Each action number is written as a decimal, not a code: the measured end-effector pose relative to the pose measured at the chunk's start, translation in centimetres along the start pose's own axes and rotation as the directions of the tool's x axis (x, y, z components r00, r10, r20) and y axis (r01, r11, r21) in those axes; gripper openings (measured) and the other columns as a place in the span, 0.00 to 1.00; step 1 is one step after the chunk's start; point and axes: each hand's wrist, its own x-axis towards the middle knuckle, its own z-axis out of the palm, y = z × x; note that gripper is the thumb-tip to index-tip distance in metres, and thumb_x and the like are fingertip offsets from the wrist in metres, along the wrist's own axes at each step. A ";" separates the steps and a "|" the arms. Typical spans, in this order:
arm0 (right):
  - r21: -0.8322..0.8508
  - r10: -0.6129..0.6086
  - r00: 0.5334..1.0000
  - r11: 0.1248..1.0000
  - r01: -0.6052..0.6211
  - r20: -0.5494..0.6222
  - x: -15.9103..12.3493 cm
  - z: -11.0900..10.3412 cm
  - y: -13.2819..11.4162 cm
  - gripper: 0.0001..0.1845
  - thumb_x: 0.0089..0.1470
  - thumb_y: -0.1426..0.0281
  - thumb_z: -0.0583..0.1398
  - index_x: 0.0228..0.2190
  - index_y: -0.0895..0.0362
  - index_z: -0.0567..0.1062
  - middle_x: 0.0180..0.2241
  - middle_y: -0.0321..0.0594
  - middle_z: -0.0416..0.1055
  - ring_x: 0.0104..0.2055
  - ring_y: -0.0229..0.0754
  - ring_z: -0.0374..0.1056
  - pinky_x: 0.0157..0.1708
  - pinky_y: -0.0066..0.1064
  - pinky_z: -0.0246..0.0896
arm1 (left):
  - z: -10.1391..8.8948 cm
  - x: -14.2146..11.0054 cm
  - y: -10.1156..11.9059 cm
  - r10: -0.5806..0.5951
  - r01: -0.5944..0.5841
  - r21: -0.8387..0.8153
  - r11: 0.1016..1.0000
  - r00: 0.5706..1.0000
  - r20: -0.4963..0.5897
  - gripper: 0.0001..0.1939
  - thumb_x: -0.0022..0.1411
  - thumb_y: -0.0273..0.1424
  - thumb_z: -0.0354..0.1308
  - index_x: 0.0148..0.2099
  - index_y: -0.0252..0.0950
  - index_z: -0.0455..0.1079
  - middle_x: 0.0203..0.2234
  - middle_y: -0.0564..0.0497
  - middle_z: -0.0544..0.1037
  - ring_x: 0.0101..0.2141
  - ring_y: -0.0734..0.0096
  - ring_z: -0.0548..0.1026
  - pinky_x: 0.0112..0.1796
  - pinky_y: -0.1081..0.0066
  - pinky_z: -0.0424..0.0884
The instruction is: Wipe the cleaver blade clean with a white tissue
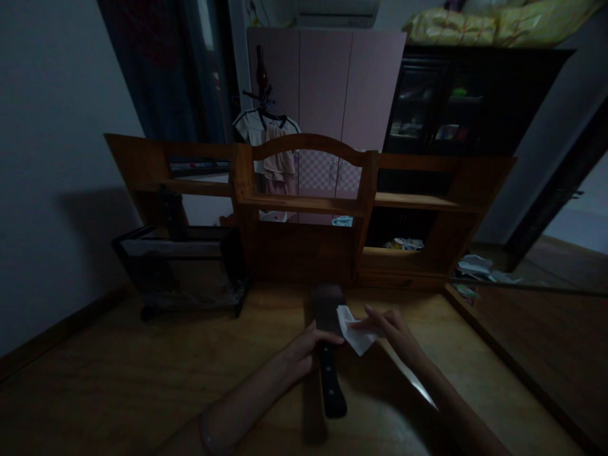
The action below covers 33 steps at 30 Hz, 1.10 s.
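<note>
My left hand [311,348] is closed around the base of a cleaver, where the broad dark blade [327,301] meets the black riveted handle [332,386]. The blade points away from me and the handle points toward me, over the wooden table. My right hand [387,329] pinches a crumpled white tissue [357,332] at the right edge of the blade. Whether the tissue touches the metal is hard to tell in the dim light. Below my right forearm shows a bright, narrow, blade-like strip [418,383], partly hidden by the arm.
A black-framed rack [185,253] with clear sides stands at the left, a dark handle [173,212] rising from it. Wooden shelving [304,204] runs along the table's [142,380] back edge. Papers [475,267] lie beyond the right rim. Behind are pink wardrobe doors [323,95].
</note>
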 end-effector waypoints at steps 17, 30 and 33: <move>-0.432 -0.191 0.982 0.886 0.166 -0.015 0.7 0.1 1.3 0.24 0.65 0.55 0.45 0.57 0.44 0.65 0.61 0.34 0.60 0.64 0.48 0.54 0.61 0.47 0.51 | -0.5 0.0 -0.3 -0.033 0.004 0.261 0.965 0.994 0.104 0.29 0.35 0.15 0.61 0.45 0.33 0.70 0.33 0.50 0.76 0.32 0.72 0.71 0.30 0.75 0.63; -0.345 -0.166 0.986 0.924 0.167 0.032 0.3 0.9 -0.2 0.25 0.64 0.54 0.47 0.58 0.47 0.65 0.64 0.34 0.55 0.66 0.48 0.49 0.64 0.46 0.43 | 0.0 -0.2 -0.3 -0.023 0.014 0.174 0.985 0.999 0.044 0.29 0.36 0.13 0.59 0.44 0.33 0.71 0.36 0.49 0.78 0.34 0.70 0.74 0.34 0.75 0.67; -0.288 -0.128 0.990 0.947 0.139 0.055 0.0 1.1 -0.9 0.24 0.63 0.53 0.47 0.54 0.47 0.71 0.56 0.35 0.69 0.57 0.52 0.65 0.56 0.44 0.58 | 0.1 0.0 -0.4 -0.010 0.010 0.044 0.999 1.000 -0.004 0.28 0.36 0.12 0.58 0.44 0.33 0.71 0.38 0.48 0.78 0.38 0.67 0.75 0.40 0.71 0.70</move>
